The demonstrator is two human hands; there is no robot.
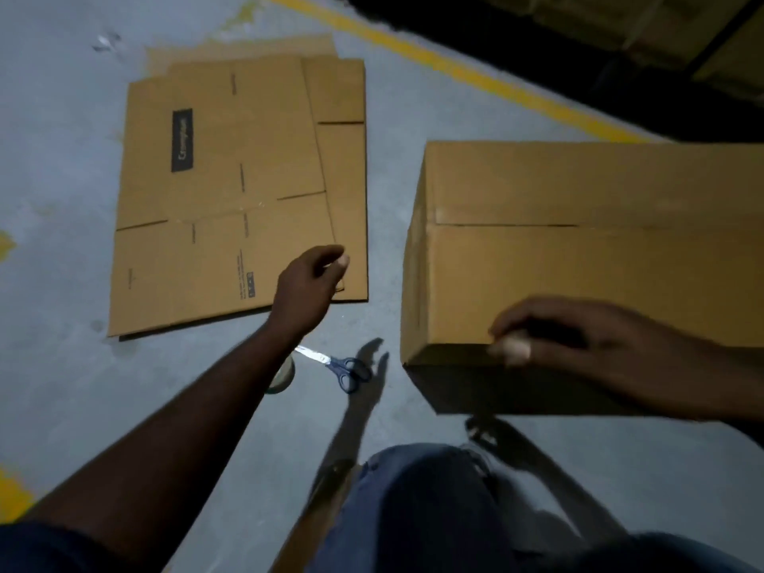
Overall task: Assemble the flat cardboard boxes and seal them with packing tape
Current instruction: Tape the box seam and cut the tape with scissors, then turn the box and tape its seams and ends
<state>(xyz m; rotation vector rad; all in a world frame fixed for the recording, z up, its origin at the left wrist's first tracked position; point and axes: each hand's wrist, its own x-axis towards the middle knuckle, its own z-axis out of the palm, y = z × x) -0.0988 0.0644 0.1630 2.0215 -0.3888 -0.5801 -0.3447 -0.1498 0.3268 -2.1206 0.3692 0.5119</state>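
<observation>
several flat cardboard boxes (pixel 223 192) lay stacked on the smooth grey floor (pixel 62 159) at left, the lower sheets mostly hidden under the top one with its dark printed label. the left hand (pixel 308 287) hovered over their near right corner, fingers (pixel 341 260) loosely curled; whether they pinched the sheet could not be told. to the right stood the assembled box (pixel 578 266), cut off by the frame. the blurred right hand (pixel 587 345) gripped its near top edge. a tape roll (pixel 283 378) lay half hidden behind the left forearm, beside blue-handled scissors (pixel 343 368).
</observation>
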